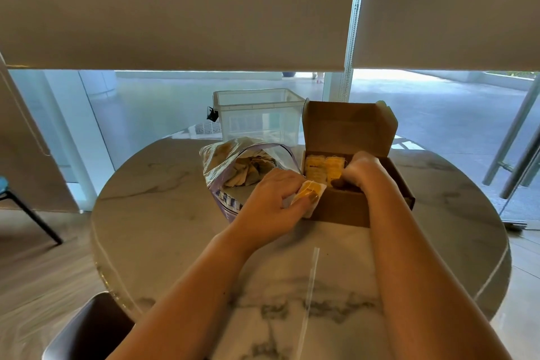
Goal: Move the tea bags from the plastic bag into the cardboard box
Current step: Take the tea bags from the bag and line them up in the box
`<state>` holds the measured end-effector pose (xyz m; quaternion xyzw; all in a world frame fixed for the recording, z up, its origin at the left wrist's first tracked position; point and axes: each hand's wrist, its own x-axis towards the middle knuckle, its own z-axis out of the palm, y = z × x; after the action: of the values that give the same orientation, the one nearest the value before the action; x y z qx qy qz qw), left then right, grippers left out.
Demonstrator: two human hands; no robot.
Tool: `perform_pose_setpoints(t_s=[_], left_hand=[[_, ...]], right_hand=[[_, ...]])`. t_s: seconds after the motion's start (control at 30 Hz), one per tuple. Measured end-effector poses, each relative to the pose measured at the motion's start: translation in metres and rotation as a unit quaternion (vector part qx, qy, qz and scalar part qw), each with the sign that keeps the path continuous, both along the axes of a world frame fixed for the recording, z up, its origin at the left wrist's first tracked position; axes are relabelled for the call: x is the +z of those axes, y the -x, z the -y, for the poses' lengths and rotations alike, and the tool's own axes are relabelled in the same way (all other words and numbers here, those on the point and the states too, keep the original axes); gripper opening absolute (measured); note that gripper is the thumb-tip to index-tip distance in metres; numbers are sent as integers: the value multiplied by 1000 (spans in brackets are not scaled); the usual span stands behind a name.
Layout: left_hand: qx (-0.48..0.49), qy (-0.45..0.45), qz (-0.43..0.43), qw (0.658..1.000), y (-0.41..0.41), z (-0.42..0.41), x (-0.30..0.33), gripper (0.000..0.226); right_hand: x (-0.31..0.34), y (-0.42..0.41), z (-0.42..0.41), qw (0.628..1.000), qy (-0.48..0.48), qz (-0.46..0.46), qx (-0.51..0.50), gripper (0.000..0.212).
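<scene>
An open cardboard box (344, 207) stands on the round marble table (175, 237), its lid upright. Yellow-tagged tea bags (323, 169) stand in a row at the box's far left. My right hand (361, 169) reaches down inside the box, fingers curled; what they hold is hidden. My left hand (271, 196) grips a small bundle of tea bags (308, 194) just at the box's near left corner. To the left lies the open clear plastic bag (230, 166) with several more tea bags inside.
A clear plastic tub (260, 117) stands behind the bag at the table's far edge. A thin clear plastic strip (311, 283) lies on the table between my forearms. A dark chair back (87, 330) is at the lower left; glass walls lie beyond.
</scene>
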<state>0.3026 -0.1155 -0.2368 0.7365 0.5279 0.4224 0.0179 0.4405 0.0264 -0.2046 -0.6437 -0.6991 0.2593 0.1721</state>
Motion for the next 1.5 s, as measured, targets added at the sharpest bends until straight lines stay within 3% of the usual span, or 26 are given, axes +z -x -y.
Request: perform_pose_setpoints(t_s=[0.2,0.27,0.37,0.47,0.53,0.63,0.73,0.93,1.0,1.1,1.2,1.5], left_hand=[[75,79,189,976,-4,-1,6,14],[84,91,231,965,-3,-3,6,20],[75,100,296,947,-2,-3,6,19],[51,115,349,929,-3,-2,8,13],[41,111,368,922,-3,-1,9,10],[39,102,373,921,-4,0,10,5],[30,101,370,923,-5,0,10,4],[52,96,297,949,-2,-3,5,10],[54,83,229,968,-2,-4,2,11],[46,78,158,983,-2,-6,-3,18],[44,90,140,985,-2,-8,-6,23],[38,115,136,983,0,-8,-7,24]], right_hand=[[11,-12,5,999,4,-44,-3,22],[10,-15,5,996,-64,-65,10,24],[18,-14,20,965,-150,-202,75,22],[28,-12,42,923,-44,-327,201,20],[33,-13,52,907,36,-319,272,25],[33,-12,58,908,45,-272,315,9],[31,-10,55,916,24,-282,286,9],[30,-22,31,882,28,-462,87,11],[25,-28,22,914,8,-404,27,13],[15,-32,13,989,-8,-149,6,11],[8,-25,13,1000,15,0,24,10],[11,-4,12,998,49,32,25,23]])
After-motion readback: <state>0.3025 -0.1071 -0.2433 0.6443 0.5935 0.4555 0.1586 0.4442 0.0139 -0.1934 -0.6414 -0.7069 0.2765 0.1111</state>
